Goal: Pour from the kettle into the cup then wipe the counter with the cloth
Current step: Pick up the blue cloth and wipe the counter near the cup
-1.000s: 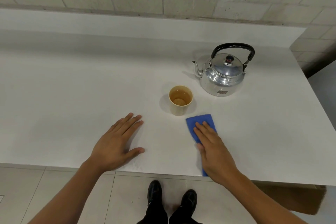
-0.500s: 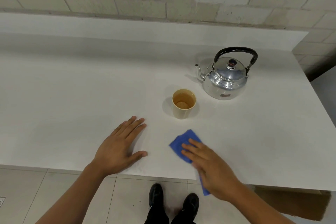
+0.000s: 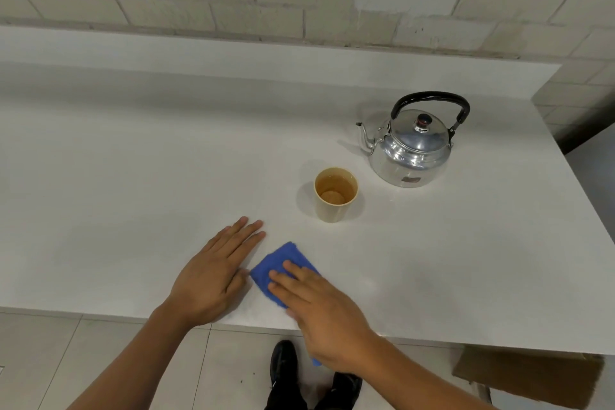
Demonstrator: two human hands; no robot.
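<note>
Cloth [image 3: 278, 268], blue and folded, lies near the counter's [image 3: 133, 176] front edge. Left hand [image 3: 213, 280] rests flat and empty just beside it; right hand [image 3: 319, 306] presses open-palmed on the cloth. Farther right, the filled cup [image 3: 335, 196] stands near the upright kettle [image 3: 412, 150].

forearms [image 3: 139, 353]: bare, no sleeves | shoes [image 3: 283, 359]: black | trousers [image 3: 286, 398]: black

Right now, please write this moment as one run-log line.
stage: wiping | right hand: flat on cloth | left hand: flat on counter | cup: filled
</note>
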